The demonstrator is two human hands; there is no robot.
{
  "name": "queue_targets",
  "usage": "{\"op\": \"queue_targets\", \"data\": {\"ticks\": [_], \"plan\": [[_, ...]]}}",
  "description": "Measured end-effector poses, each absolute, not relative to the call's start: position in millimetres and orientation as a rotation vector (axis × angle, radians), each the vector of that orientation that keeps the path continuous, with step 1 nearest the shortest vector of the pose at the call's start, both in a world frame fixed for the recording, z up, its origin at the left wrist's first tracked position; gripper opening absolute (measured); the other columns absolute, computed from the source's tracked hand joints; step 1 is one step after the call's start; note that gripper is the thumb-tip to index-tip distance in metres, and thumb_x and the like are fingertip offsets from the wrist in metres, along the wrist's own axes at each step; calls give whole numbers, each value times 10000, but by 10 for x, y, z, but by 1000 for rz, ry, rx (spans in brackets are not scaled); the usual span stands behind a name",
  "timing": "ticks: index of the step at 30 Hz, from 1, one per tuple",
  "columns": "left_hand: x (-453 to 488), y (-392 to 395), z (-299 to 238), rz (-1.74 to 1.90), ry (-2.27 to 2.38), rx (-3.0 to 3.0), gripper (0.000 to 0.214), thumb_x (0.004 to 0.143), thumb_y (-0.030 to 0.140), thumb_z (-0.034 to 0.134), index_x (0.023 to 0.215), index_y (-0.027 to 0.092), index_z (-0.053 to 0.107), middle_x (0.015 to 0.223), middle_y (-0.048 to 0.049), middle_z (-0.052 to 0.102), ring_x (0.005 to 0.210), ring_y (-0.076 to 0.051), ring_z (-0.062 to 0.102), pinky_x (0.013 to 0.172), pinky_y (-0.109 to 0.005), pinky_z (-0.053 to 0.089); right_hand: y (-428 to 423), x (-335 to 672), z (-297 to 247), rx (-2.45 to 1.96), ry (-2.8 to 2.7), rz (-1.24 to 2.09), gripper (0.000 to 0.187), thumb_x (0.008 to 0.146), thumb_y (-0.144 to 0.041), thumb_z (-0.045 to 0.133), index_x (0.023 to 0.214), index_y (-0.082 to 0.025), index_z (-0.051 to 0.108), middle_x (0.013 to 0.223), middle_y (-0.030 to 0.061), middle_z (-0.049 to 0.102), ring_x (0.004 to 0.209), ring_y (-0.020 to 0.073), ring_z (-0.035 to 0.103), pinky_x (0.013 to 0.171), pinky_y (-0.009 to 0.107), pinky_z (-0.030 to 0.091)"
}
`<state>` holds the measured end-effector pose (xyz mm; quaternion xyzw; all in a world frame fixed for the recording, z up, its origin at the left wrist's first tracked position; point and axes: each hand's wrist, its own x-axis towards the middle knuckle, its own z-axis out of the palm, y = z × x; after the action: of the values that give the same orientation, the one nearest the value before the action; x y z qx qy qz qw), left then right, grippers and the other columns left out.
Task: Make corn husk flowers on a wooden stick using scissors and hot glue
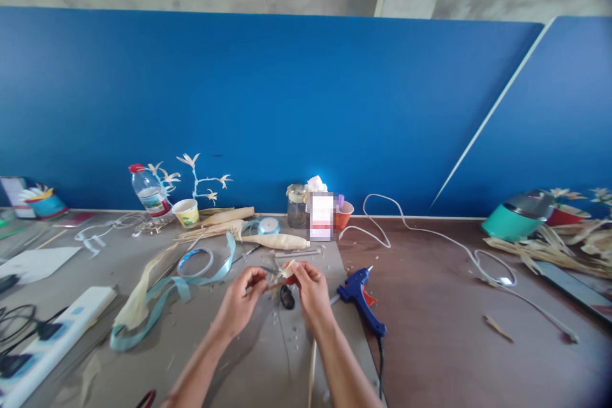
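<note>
My left hand (243, 296) and my right hand (310, 290) meet over a grey mat (258, 357), fingers pinched together on a small pale husk piece (287, 271) held between them. A thin stick (275, 285) runs from the left fingers toward that piece. Just below it on the mat lies a small black object (287, 297). A blue glue gun (359, 296) rests on the brown table right of my right hand, nozzle pointing up-left. A rolled pale corn husk (277, 241) lies beyond my hands.
Light blue ribbon (162, 296) and a ribbon spool (268, 225) lie to the left. A water bottle (149, 193), yellow cup (186, 211), glass jar (296, 205) and orange cup (343, 213) line the blue partition. White cable (454, 245) crosses right; teal bowl (511, 220), husks there. Power strip (57, 338) at left.
</note>
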<state>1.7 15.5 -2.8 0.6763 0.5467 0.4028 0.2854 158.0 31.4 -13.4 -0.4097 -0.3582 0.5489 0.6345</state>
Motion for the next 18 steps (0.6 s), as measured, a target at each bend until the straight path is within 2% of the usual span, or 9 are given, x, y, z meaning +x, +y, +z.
{"op": "queue_targets", "data": {"ticks": [3, 6, 11, 14, 16, 18], "plan": [[-113, 225, -69, 1123, 1657, 1796, 318, 803, 444, 452, 682, 177, 575, 620, -10, 600, 610, -161, 557, 589, -249, 429, 354, 1633, -166, -887, -722, 1262, 263, 659, -401, 668, 662, -138, 684, 539, 3, 616, 475, 107, 517, 511, 220, 395], [-216, 293, -116, 1177, 1786, 1763, 353, 772, 487, 472, 631, 180, 573, 559, 4, 565, 563, -162, 538, 562, -253, 409, 375, 1682, -156, -863, -645, 1241, 245, 638, -387, 695, 659, -143, 685, 566, 7, 637, 481, 106, 522, 520, 227, 393], [-203, 299, -124, 1328, 1658, 1594, 329, 736, 490, 527, 794, 175, 600, 657, -16, 621, 616, -179, 579, 603, -267, 437, 379, 1723, -109, -776, -589, 1274, 212, 631, -354, 710, 638, -145, 677, 554, -4, 620, 478, 98, 517, 522, 227, 394], [-165, 251, -69, 1375, 1657, 1568, 338, 755, 503, 508, 714, 181, 601, 652, -21, 623, 646, -183, 571, 617, -268, 428, 371, 1723, -81, -726, -582, 1293, 207, 631, -350, 708, 628, -147, 669, 572, -2, 619, 479, 96, 510, 512, 227, 392], [-153, 220, -25, 1428, 1622, 1532, 373, 771, 519, 482, 685, 179, 607, 735, -41, 653, 732, -195, 584, 675, -278, 433, 360, 1716, -61, -709, -574, 1302, 204, 628, -347, 708, 621, -148, 662, 601, 3, 628, 479, 91, 502, 508, 224, 390], [-137, 195, 13, 1432, 1520, 1459, 396, 775, 536, 470, 750, 175, 632, 848, -58, 670, 806, -206, 593, 730, -294, 439, 343, 1701, -46, -711, -592, 1326, 202, 628, -343, 705, 613, -148, 658, 607, 5, 629, 478, 87, 494, 502, 218, 386]]}}
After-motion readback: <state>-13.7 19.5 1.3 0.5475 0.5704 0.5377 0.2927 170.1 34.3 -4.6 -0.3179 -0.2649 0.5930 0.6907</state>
